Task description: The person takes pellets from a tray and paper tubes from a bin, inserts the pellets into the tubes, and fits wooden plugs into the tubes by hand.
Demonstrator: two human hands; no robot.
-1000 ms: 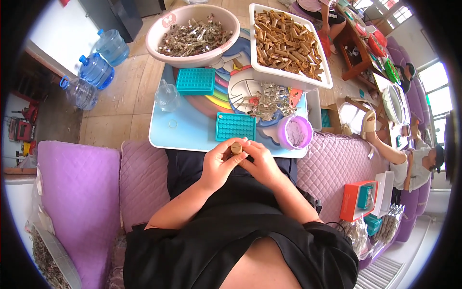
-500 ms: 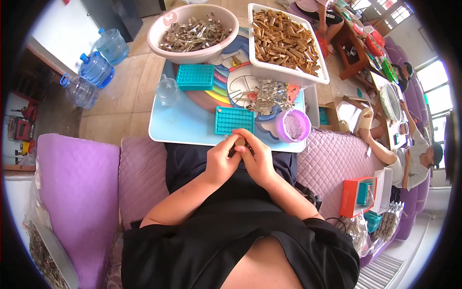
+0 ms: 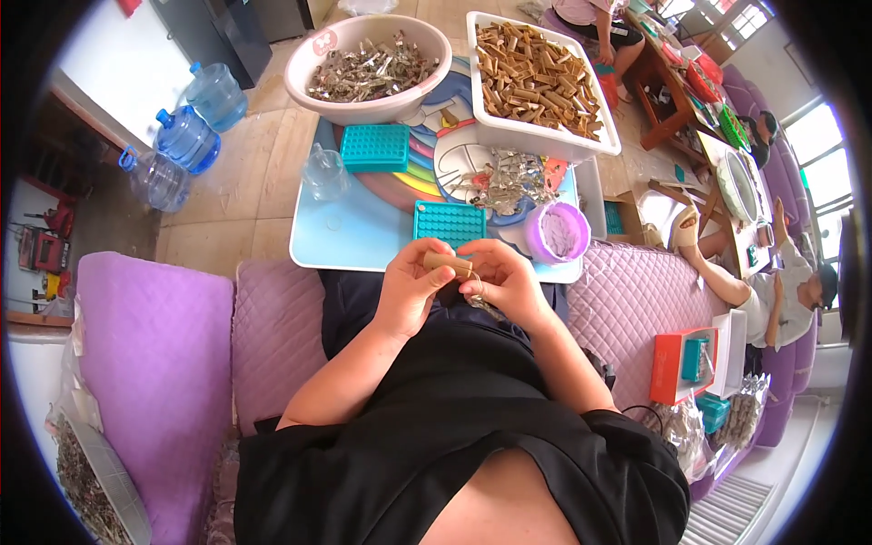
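Observation:
My left hand (image 3: 406,289) is closed round a short brown cardboard tube (image 3: 447,264), which lies nearly level above my lap. At the tube's right end my right hand (image 3: 505,280) pinches a thin silvery strip (image 3: 483,305) that dangles below its fingers; a fine strand seems to run from it to the tube's mouth. Just beyond the hands sits a teal tray with rows of small holes (image 3: 449,224). To its right stands a purple-rimmed round tub (image 3: 557,232) with pale stuff inside. Behind that lies a pile of silvery strips (image 3: 513,182).
A pink basin (image 3: 300,86) of silvery scraps and a white bin (image 3: 545,141) of brown tubes stand at the table's back. Another teal tray (image 3: 374,148) and a clear plastic container (image 3: 325,173) are at left. Water jugs (image 3: 188,136) stand on the floor. A person (image 3: 783,304) sits at right.
My hands have drawn apart from their cupped clasp, bringing the brown tube and the dangling silvery strip into sight. The view has shifted slightly.

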